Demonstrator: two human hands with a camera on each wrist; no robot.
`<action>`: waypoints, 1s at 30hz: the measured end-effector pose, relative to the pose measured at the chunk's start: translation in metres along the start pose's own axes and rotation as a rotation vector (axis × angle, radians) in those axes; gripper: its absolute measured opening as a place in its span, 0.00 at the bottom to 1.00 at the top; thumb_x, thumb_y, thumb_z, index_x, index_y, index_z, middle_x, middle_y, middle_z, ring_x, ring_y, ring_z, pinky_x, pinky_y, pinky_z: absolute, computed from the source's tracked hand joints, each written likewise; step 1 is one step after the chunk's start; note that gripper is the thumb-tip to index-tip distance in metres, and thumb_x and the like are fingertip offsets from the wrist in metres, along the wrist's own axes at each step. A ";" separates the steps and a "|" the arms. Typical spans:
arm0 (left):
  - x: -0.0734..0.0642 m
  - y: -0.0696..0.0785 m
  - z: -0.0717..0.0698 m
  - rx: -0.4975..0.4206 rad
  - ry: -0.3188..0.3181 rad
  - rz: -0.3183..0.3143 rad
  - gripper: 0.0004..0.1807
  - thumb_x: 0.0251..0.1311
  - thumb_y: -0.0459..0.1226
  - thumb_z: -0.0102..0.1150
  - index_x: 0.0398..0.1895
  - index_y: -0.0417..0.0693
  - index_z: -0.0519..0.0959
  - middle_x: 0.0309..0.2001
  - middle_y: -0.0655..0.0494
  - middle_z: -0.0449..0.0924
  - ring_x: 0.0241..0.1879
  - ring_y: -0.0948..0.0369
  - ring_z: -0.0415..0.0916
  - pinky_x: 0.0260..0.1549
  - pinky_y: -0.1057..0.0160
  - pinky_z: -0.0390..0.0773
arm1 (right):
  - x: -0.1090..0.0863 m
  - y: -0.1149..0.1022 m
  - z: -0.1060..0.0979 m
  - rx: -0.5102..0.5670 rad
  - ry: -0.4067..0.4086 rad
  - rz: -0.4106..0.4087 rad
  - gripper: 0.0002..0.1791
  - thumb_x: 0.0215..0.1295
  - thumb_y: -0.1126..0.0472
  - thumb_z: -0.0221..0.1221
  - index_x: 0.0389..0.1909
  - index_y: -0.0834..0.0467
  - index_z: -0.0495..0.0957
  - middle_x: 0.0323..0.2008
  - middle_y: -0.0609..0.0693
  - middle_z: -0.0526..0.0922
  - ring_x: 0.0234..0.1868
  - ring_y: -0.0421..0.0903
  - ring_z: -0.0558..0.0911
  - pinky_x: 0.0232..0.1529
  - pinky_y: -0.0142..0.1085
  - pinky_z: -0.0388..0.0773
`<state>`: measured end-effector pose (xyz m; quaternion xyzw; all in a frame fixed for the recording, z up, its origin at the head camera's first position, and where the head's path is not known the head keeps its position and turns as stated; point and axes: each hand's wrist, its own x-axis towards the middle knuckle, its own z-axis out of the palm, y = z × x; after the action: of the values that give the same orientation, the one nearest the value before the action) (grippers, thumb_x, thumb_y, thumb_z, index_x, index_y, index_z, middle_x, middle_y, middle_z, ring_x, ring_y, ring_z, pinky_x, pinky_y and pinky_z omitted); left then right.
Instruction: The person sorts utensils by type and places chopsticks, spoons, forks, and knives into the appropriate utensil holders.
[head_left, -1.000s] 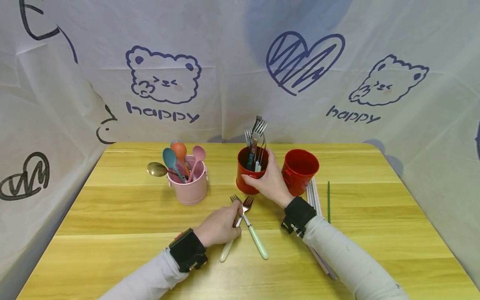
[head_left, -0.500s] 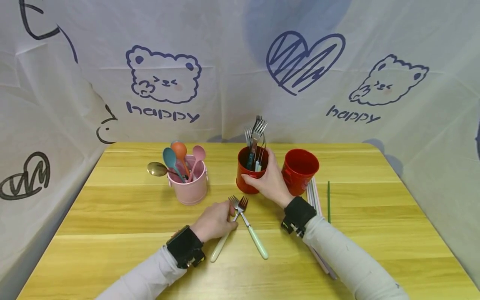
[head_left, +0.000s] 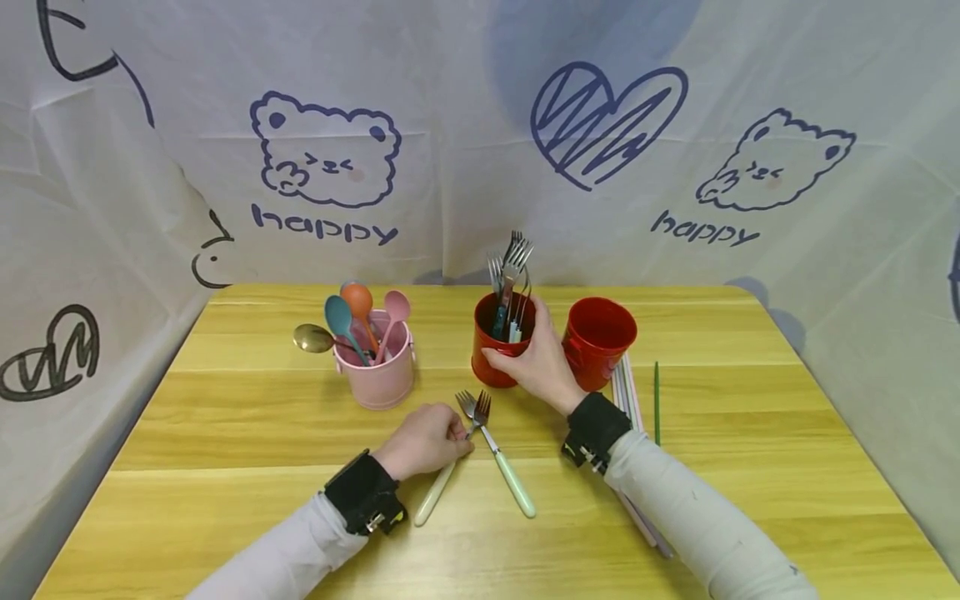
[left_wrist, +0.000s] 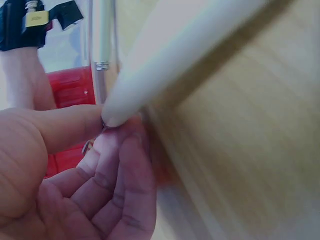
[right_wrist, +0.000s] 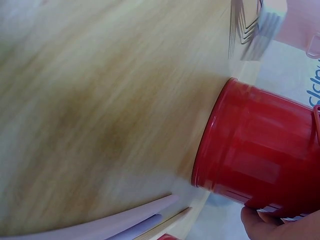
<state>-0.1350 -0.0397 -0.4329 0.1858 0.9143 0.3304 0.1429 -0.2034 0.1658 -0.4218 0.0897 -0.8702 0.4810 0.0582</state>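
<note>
The left hand (head_left: 423, 442), grip pinching a cream-handled fork (head_left: 433, 500), had slid it toward nine o'clock; still crossing the green-handled fork (head_left: 514, 485), it seemed not yet free. The right hand (head_left: 546, 367) gripped the red cup (right_wrist: 257, 147) at one o'clock from it.

The yellow, wood-grained tabletop (head_left: 187, 483) is being occupied by a pink bucket (head_left: 381, 385), one red bucket (head_left: 489, 365), a second red bucket (head_left: 600, 367), a green-handled fork (head_left: 514, 483), several pale sticks (head_left: 627, 396) and one green stick (head_left: 657, 404).
</note>
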 end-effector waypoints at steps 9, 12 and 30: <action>-0.001 -0.003 -0.011 -0.101 0.003 0.002 0.09 0.60 0.35 0.67 0.23 0.45 0.81 0.21 0.59 0.80 0.22 0.67 0.71 0.24 0.72 0.69 | -0.001 0.001 0.000 0.000 0.001 0.004 0.56 0.56 0.54 0.73 0.77 0.59 0.47 0.71 0.59 0.65 0.70 0.58 0.70 0.72 0.53 0.69; -0.001 -0.003 -0.014 -0.105 0.004 0.004 0.08 0.61 0.35 0.66 0.24 0.45 0.82 0.21 0.58 0.81 0.22 0.67 0.71 0.24 0.72 0.69 | -0.001 0.001 0.000 0.000 -0.001 0.007 0.56 0.56 0.54 0.72 0.77 0.59 0.47 0.71 0.59 0.65 0.70 0.58 0.70 0.72 0.53 0.69; 0.000 -0.007 -0.034 -0.147 0.157 0.083 0.08 0.65 0.35 0.64 0.27 0.43 0.81 0.23 0.54 0.84 0.21 0.69 0.74 0.23 0.73 0.69 | 0.001 0.002 0.001 0.001 -0.005 0.003 0.55 0.56 0.53 0.72 0.77 0.59 0.47 0.71 0.60 0.65 0.71 0.58 0.69 0.73 0.53 0.69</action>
<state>-0.1497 -0.0635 -0.4128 0.1862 0.8875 0.4156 0.0702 -0.2049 0.1658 -0.4240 0.0897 -0.8703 0.4811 0.0553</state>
